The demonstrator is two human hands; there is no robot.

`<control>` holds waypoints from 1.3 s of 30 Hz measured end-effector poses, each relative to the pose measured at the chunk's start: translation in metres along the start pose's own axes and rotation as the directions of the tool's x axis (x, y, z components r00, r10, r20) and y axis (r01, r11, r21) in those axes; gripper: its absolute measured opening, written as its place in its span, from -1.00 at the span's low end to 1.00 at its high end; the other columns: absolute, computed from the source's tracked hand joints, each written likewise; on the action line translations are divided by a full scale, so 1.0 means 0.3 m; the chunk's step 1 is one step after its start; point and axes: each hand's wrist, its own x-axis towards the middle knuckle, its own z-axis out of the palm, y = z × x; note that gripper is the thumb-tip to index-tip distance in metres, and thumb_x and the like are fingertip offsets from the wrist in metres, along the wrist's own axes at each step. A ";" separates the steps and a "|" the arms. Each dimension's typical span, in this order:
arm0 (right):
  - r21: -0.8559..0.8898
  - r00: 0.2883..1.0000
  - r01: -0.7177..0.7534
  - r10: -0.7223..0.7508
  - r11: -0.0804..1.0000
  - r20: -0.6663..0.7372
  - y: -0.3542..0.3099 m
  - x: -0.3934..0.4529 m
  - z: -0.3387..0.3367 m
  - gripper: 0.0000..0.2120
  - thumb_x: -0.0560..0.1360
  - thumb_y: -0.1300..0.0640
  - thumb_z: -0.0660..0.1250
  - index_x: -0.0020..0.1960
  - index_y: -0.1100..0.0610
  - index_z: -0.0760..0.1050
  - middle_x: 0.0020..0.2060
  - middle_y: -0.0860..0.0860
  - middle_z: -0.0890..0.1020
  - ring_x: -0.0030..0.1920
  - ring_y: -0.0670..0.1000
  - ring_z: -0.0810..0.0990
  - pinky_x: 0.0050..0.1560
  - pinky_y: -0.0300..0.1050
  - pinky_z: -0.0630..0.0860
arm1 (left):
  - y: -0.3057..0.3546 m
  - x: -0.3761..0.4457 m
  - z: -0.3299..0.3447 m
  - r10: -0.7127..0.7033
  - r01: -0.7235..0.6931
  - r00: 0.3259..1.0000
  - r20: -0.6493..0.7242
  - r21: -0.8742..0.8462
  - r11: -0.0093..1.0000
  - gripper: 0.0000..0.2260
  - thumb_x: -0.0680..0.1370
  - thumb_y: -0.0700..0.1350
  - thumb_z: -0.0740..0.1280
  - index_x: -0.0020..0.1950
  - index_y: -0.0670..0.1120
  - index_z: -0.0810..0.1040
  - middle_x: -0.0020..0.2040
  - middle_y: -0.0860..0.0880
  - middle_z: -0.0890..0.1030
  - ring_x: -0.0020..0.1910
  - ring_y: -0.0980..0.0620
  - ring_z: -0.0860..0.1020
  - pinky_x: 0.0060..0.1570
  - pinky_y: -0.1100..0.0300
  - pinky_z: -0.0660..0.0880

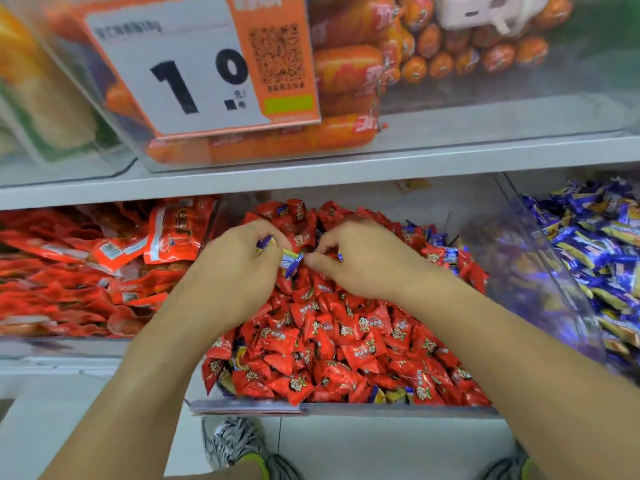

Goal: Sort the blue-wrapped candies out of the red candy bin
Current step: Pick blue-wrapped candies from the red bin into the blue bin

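Blue candy (290, 262): blue wrapper with a pale yellow-white panel, twisted ends, held above the heap of red candies (343, 344) in the clear bin (398, 409). Left hand (232, 268) grips it, fingers curled, with more blue wrapper showing at the knuckles. Right hand (360, 258), just beside the candy's free end, has fingers curled; whether it holds anything cannot be told. A bin of blue candies (595, 251) lies beyond the right hand.

Red candies (332, 341), blue-and-yellow candies (602, 258), orange price sign (277, 15).
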 end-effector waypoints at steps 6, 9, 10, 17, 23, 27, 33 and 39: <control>-0.142 0.981 -0.128 0.147 0.982 0.127 0.065 -0.023 -0.083 -0.53 0.48 -0.20 0.39 -0.39 0.15 0.50 -0.43 0.02 0.51 -0.36 0.01 0.48 -0.25 -0.12 0.40 | 0.044 0.007 0.038 0.036 -0.024 0.999 -0.039 0.268 0.963 -0.62 0.55 0.23 0.23 -0.27 -0.04 0.48 -0.40 0.04 0.49 -0.35 0.13 0.43 -0.32 0.12 0.29; -0.028 0.997 -0.082 0.083 0.996 0.009 0.062 -0.007 -0.093 -0.80 0.41 -0.09 0.51 -0.16 0.03 0.65 -0.22 -0.13 0.59 -0.11 -0.08 0.57 -0.10 -0.22 0.42 | 0.017 0.023 0.049 0.082 -0.049 0.993 -0.089 0.330 0.943 -0.71 0.53 0.15 0.34 -0.24 -0.02 0.46 -0.37 0.05 0.50 -0.29 0.02 0.52 -0.33 0.14 0.33; 0.034 0.997 -0.031 0.033 0.999 -0.071 0.054 0.008 -0.085 -0.83 0.42 -0.06 0.50 -0.08 0.02 0.65 -0.17 -0.13 0.56 -0.05 -0.07 0.56 -0.06 -0.23 0.40 | 0.006 0.024 0.047 0.094 -0.059 0.992 -0.085 0.344 0.937 -0.80 0.53 0.12 0.36 -0.17 0.02 0.49 -0.32 0.06 0.53 -0.23 -0.02 0.56 -0.32 0.14 0.37; -0.039 0.997 0.043 -0.041 0.998 0.064 0.019 0.078 -0.001 -0.71 0.58 -0.10 0.29 0.07 0.08 0.66 -0.02 0.07 0.65 0.02 0.11 0.60 -0.02 -0.07 0.52 | -0.023 0.048 0.049 0.052 -0.011 0.994 -0.096 0.381 0.924 -0.73 0.53 0.26 0.27 -0.03 0.15 0.67 -0.36 0.15 0.48 -0.27 0.04 0.51 -0.25 0.20 0.46; -0.243 0.977 -0.070 0.116 0.968 0.179 0.072 0.018 -0.070 -0.82 0.44 0.13 0.44 0.04 0.09 0.66 0.06 0.06 0.66 0.04 0.09 0.62 0.06 -0.09 0.58 | -0.012 0.089 0.054 0.028 -0.051 0.998 0.056 0.490 0.870 -0.53 0.44 0.28 0.39 0.32 0.19 0.52 0.00 0.04 0.66 0.12 -0.02 0.60 0.04 0.09 0.53; -0.145 0.971 -0.122 0.148 0.982 0.185 0.087 -0.025 -0.151 -0.70 0.43 0.05 0.49 0.16 -0.08 0.61 0.08 -0.10 0.53 0.08 -0.06 0.52 0.00 -0.29 0.38 | 0.002 0.107 0.057 0.038 -0.107 0.988 0.147 0.502 0.858 -0.67 0.45 0.17 0.44 0.20 0.20 0.58 -0.20 0.15 0.48 0.03 0.03 0.58 -0.06 0.12 0.52; 0.063 0.998 -0.045 0.043 0.997 0.035 0.038 -0.004 -0.085 -0.71 0.47 -0.15 0.42 0.10 -0.02 0.66 -0.04 -0.15 0.64 0.01 -0.08 0.59 0.03 -0.19 0.49 | -0.008 0.088 0.032 0.061 -0.124 0.987 0.149 0.468 0.875 -0.82 0.44 0.09 0.46 0.03 0.20 0.64 -0.19 0.17 0.56 -0.15 0.08 0.56 -0.12 0.12 0.55; -0.030 0.997 -0.032 0.034 0.999 0.062 0.034 0.024 -0.010 -0.68 0.47 -0.06 0.46 0.19 0.00 0.59 0.13 -0.02 0.63 0.08 0.02 0.59 -0.05 -0.17 0.46 | -0.023 0.043 -0.017 0.121 -0.089 0.992 -0.020 0.561 0.823 -0.72 0.49 0.00 0.38 0.18 0.26 0.58 -0.45 0.17 0.38 -0.24 0.05 0.55 -0.31 0.21 0.41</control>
